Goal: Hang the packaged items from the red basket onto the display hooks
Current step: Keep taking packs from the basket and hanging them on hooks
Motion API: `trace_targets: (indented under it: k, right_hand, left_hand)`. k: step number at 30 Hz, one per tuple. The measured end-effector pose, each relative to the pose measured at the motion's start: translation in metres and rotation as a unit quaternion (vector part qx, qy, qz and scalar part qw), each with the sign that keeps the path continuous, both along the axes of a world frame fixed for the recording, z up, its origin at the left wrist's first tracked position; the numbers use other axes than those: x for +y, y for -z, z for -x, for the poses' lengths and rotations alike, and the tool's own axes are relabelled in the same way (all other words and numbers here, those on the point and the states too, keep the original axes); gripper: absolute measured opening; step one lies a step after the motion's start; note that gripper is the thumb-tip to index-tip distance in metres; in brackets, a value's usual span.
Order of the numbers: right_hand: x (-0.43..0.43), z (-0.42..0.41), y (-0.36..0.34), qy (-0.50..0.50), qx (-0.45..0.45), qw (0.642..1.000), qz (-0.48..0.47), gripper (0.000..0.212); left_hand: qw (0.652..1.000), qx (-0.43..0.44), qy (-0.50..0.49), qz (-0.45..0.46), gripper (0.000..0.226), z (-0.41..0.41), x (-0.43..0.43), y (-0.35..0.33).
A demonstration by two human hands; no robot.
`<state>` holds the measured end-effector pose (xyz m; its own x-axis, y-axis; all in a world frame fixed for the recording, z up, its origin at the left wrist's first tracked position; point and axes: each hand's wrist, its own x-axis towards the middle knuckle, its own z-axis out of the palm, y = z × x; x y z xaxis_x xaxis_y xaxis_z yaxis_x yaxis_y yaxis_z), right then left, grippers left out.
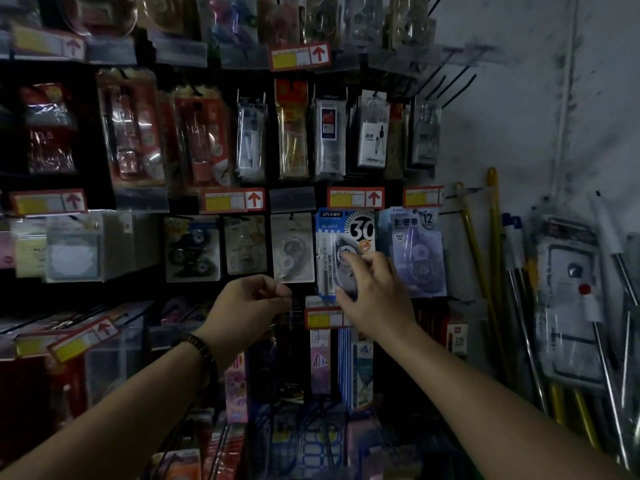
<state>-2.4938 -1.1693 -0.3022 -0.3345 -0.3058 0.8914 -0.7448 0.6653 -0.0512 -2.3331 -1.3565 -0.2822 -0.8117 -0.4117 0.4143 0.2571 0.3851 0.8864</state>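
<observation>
A blue and white correction tape pack (341,233) marked "30" hangs in the third row of the display, right of centre. My right hand (375,289) lies on its lower half, fingers curled round the blister. My left hand (247,301), with a bead bracelet on the wrist, is loosely closed just below a white tape pack (292,249); nothing shows in it. The red basket is not in view. Empty black hooks (453,83) jut out at the upper right of the rack.
A purple pack marked "12" (417,251) hangs right of the blue one. Red and yellow price tags (356,198) sit along each row. Yellow and metal poles (491,271) lean on the grey wall at the right. More packs hang below my arms.
</observation>
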Motion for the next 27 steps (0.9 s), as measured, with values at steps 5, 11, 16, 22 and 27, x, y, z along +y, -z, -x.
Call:
trace_targets:
  k: [5, 11, 16, 22, 27]
  right_hand:
    - [-0.002, -0.002, -0.005, -0.001, -0.032, 0.999, -0.005, 0.062]
    - [0.000, -0.010, -0.011, -0.013, -0.044, 0.999, 0.021, 0.063]
    - [0.001, -0.015, -0.016, 0.021, -0.087, 0.996, -0.015, 0.063]
    - [0.001, -0.027, -0.010, 0.076, -0.125, 0.986, -0.076, 0.052]
    - [0.000, -0.049, 0.019, 0.059, -0.078, 0.992, -0.083, 0.038]
  left_hand:
    - [1.000, -0.003, -0.001, 0.007, 0.004, -0.003, -0.001, 0.004]
    - [1.000, -0.008, 0.006, 0.007, 0.006, -0.007, -0.002, 0.009]
    - [0.999, -0.020, 0.007, 0.036, 0.007, -0.010, -0.006, 0.010]
    - [0.980, -0.023, -0.040, 0.193, 0.012, -0.018, -0.016, 0.024]
    - [0.944, -0.048, -0.039, 0.324, 0.006, -0.043, -0.026, 0.058]
